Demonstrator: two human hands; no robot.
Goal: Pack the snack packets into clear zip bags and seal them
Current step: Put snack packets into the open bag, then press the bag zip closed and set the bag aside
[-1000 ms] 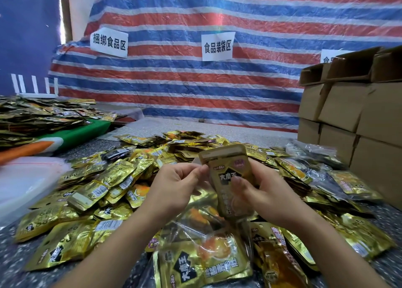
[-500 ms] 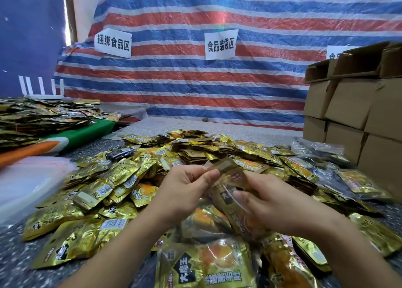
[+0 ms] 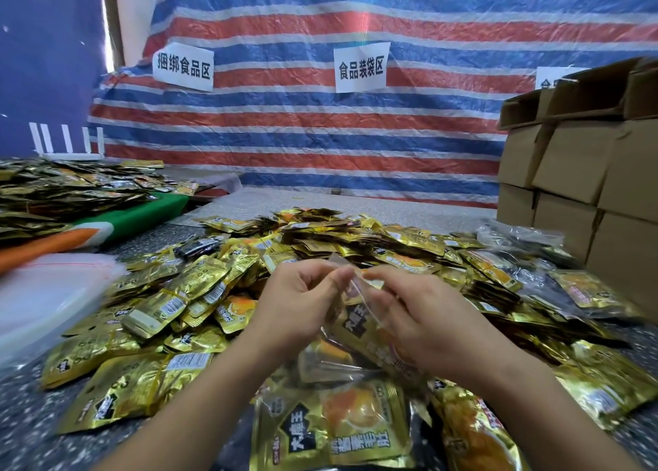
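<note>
A clear zip bag (image 3: 358,324) with a gold snack packet inside it hangs between my hands above the pile. My left hand (image 3: 302,299) pinches the bag's top edge at its left side. My right hand (image 3: 420,314) pinches the top edge just to the right, fingers curled over the plastic. The packet's black label shows through the bag below my fingers. A wide heap of loose gold snack packets (image 3: 199,292) covers the speckled table (image 3: 25,417) around and under my hands. One large gold packet (image 3: 334,428) lies right below my wrists.
A stack of clear empty bags (image 3: 46,292) lies at the left. More gold packets (image 3: 64,192) pile on a green-covered surface at far left. Cardboard boxes (image 3: 584,171) stand stacked at the right, with filled clear bags (image 3: 527,239) in front of them. A striped tarp hangs behind.
The packet that stood upright between my hands has gone down into the clear bag. Both hands have moved lower and closer together, now pinching the bag's top edge.
</note>
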